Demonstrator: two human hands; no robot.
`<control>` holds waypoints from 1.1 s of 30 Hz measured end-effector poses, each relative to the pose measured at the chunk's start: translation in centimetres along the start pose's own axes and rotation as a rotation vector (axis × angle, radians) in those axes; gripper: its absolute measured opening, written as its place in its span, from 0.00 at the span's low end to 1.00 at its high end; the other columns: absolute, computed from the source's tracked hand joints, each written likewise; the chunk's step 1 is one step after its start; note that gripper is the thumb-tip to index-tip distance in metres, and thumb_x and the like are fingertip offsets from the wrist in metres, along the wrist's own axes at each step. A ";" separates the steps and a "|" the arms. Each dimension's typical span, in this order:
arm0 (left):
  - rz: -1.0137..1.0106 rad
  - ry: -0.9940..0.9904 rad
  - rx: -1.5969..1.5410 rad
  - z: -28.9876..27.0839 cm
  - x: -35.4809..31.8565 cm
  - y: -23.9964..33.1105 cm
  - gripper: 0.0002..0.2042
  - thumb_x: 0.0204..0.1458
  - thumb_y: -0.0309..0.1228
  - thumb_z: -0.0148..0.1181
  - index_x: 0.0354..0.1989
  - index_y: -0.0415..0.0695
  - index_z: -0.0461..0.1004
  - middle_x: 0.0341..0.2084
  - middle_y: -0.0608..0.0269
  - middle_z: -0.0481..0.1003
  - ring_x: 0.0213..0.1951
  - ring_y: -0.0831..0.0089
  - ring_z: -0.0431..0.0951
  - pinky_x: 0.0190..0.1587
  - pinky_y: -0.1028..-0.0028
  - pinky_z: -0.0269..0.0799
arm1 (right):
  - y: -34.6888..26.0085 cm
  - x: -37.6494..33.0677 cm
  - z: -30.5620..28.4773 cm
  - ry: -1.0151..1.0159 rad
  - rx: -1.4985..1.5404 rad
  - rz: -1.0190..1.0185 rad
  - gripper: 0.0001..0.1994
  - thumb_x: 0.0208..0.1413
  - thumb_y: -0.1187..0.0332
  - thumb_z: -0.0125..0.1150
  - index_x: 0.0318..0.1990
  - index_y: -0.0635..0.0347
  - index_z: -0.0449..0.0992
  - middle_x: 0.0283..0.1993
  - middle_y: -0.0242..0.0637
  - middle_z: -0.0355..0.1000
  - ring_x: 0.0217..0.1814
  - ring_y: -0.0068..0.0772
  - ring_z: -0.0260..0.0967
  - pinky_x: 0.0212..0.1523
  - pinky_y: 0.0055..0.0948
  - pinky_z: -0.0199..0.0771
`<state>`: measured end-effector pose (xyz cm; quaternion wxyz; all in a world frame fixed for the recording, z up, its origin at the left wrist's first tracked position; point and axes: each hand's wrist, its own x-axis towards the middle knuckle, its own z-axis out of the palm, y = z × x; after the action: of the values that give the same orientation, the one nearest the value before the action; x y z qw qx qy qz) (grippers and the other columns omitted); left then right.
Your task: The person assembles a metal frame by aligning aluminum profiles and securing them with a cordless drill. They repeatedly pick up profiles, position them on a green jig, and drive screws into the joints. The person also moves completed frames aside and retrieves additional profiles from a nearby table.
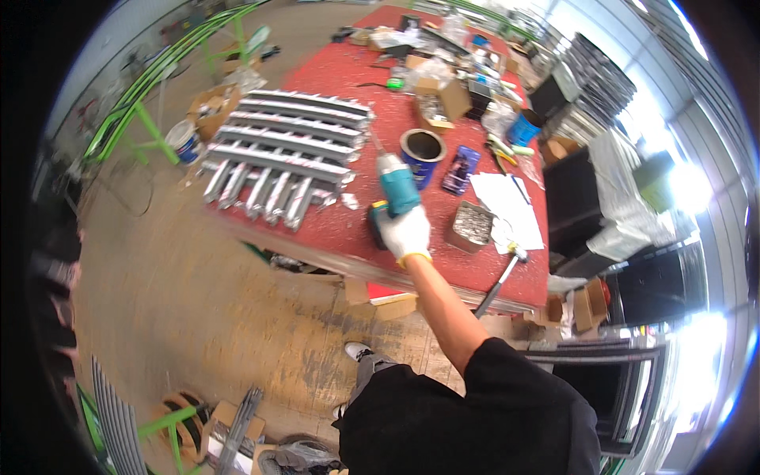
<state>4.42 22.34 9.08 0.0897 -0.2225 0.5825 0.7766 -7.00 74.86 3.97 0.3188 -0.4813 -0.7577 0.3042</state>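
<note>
My right hand, in a white glove with a yellow cuff, is closed around a teal cordless drill at the near edge of the red table. The drill's nose and bit point away from me, toward the stacked bars. Whether the drill rests on the table I cannot tell. Just left of it lie grey metal bars, laid crosswise over shorter bars. A dark blue can stands close beyond the drill, and a square tin of small metal parts sits right of my hand. My left hand is out of view.
On the red table, a hammer overhangs the near right edge beside white paper. A purple box lies past the can. Cartons and clutter fill the far end. A bucket stands left on the floor.
</note>
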 end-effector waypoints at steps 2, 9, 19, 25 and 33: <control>0.400 -0.363 0.438 -2.7 -0.4 0.2 0.08 0.65 0.34 0.59 0.40 0.42 0.72 0.28 0.60 0.72 0.27 0.68 0.70 0.29 0.72 0.69 | 0.3 -2.5 -1.6 -0.040 -0.261 -0.015 0.19 0.50 0.56 0.68 0.44 0.59 0.82 0.40 0.58 0.81 0.45 0.62 0.82 0.46 0.53 0.81; 0.184 0.576 -0.096 -12.9 -9.0 -1.8 0.10 0.62 0.34 0.62 0.36 0.38 0.81 0.20 0.67 0.73 0.23 0.79 0.70 0.24 0.77 0.60 | -0.9 -18.7 6.0 -1.018 -0.198 -0.399 0.22 0.52 0.66 0.69 0.53 0.67 0.78 0.48 0.52 0.82 0.47 0.49 0.83 0.52 0.38 0.82; -0.663 1.722 0.509 -22.1 -26.1 -6.6 0.35 0.42 0.64 0.70 0.33 0.36 0.85 0.31 0.40 0.84 0.37 0.46 0.86 0.45 0.57 0.79 | -23.8 -56.8 11.9 -1.562 0.376 -1.539 0.27 0.53 0.58 0.71 0.58 0.60 0.76 0.52 0.56 0.77 0.56 0.56 0.76 0.58 0.50 0.76; -0.714 1.482 0.369 -22.0 -25.2 -10.8 0.32 0.42 0.62 0.69 0.33 0.39 0.87 0.32 0.40 0.84 0.35 0.46 0.86 0.45 0.57 0.80 | -30.7 -71.6 15.3 -1.678 -0.362 -1.621 0.46 0.44 0.44 0.75 0.66 0.68 0.71 0.64 0.65 0.73 0.67 0.59 0.72 0.67 0.44 0.72; -0.645 1.472 0.250 -10.1 -21.7 -10.3 0.29 0.57 0.54 0.62 0.44 0.33 0.83 0.39 0.46 0.86 0.44 0.60 0.88 0.48 0.61 0.80 | -31.5 -67.7 18.1 -1.650 -0.295 -1.704 0.36 0.36 0.49 0.80 0.52 0.66 0.82 0.52 0.62 0.79 0.56 0.60 0.78 0.58 0.46 0.78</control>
<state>30.14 18.57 7.67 -0.0725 -0.8213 0.4819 0.2965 -15.38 -1.56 4.21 -0.2232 0.4846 -0.8369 0.1222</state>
